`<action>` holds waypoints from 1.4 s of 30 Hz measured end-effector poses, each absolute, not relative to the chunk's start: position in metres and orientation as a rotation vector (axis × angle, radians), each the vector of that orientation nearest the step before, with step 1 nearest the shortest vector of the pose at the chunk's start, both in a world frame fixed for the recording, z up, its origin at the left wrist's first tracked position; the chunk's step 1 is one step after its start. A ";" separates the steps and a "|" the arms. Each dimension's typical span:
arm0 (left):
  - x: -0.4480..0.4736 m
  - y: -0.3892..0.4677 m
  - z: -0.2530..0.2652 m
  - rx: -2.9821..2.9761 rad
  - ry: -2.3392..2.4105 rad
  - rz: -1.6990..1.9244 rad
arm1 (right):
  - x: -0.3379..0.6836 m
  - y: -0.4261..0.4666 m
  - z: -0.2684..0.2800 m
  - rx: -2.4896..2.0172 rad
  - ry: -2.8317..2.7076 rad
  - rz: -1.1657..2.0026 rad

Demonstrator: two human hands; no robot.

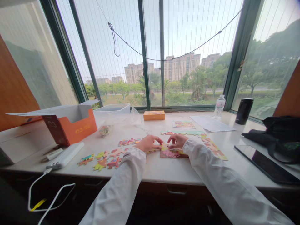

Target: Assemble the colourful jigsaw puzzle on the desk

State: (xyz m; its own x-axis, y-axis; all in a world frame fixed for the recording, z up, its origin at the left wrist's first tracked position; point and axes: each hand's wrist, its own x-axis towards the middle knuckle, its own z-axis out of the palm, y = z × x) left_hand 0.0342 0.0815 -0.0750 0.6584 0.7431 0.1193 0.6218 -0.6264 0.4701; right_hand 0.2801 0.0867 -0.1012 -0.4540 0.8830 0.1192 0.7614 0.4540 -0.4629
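Note:
A partly joined jigsaw puzzle (172, 154) lies flat on the white table, with a pink figure in its lower left part. At its left edge, my left hand (148, 143) has thumb and forefinger curled together on a small puzzle piece (164, 145). From the other side, my right hand (178, 140) bends its fingers down onto the same spot, thumb and forefinger close together. The fingers partly hide this piece. Loose jigsaw pieces (100, 164) are spread left of my left forearm, and more colourful pieces (128, 142) lie behind them.
An open orange box (79, 126) and a white power bank (67, 155) with a cable stand left. Behind are a clear plastic bin (114, 108), a small orange box (154, 115) and a picture card (184, 124). Rightward are paper (212, 123), a bottle (219, 107), a black tumbler (244, 111) and a tablet (262, 162).

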 end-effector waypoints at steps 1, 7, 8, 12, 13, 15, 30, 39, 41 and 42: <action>0.034 0.081 -0.075 2.482 1.074 0.427 | 0.280 0.087 -0.101 -1.405 -2.368 0.487; 0.035 0.079 -0.072 2.466 1.088 0.415 | 0.280 0.085 -0.100 -1.434 -2.360 0.468; 0.035 0.078 -0.072 2.462 1.091 0.414 | 0.280 0.085 -0.099 -1.432 -2.361 0.468; 0.036 0.076 -0.069 2.446 1.094 0.416 | 0.279 0.083 -0.097 -1.409 -2.404 0.490; 0.036 0.075 -0.069 2.441 1.097 0.412 | 0.279 0.083 -0.096 -1.407 -2.409 0.487; 0.036 0.075 -0.068 2.438 1.108 0.405 | 0.278 0.082 -0.096 -1.414 -2.399 0.464; 0.039 0.077 -0.068 2.408 1.175 0.347 | 0.272 0.082 -0.100 -1.484 -2.345 0.347; 0.042 0.067 -0.070 2.538 1.328 0.366 | 0.270 0.081 -0.096 -1.508 -2.358 0.326; 0.044 0.060 -0.074 2.596 1.413 0.402 | 0.271 0.081 -0.097 -1.502 -2.356 0.306; 0.045 0.057 -0.075 2.621 1.447 0.421 | 0.271 0.081 -0.097 -1.499 -2.356 0.301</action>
State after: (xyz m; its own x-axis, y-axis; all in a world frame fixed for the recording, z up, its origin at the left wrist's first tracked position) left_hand 0.0450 0.0569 -0.0751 0.5049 0.8433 0.1843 0.8105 -0.5366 0.2348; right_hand 0.2712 0.0812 -0.0972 -0.3910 0.9059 0.1630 0.8358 0.4236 -0.3493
